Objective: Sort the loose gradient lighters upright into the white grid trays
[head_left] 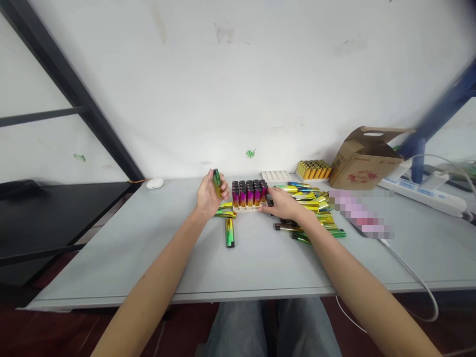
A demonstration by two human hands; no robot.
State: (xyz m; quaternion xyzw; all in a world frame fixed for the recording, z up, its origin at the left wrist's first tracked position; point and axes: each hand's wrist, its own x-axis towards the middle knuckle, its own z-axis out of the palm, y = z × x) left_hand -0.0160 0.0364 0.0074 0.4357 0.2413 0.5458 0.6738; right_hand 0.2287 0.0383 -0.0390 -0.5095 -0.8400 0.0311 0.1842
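My left hand (210,195) is closed around a shiny green-and-yellow lighter (216,182), held upright with its dark top showing. Beside it stands a white rack (243,209) filled with several purple-and-orange lighters (250,195), black caps up. My right hand (281,203) grips the right end of this rack, thumb at its front corner; the other fingertips are partly hidden. Below the left hand a loose green-and-gold lighter (230,233) lies on the table, with another green-and-yellow lighter (225,214) beneath the fingers.
A pile of shiny gold and green lighters (316,206) spreads beyond my right wrist. Behind are a white holed rack (276,176), yellow lighters in a rack (314,170) and an open cardboard box (366,161). A power strip (424,196), cable and white case (155,183) also lie there.
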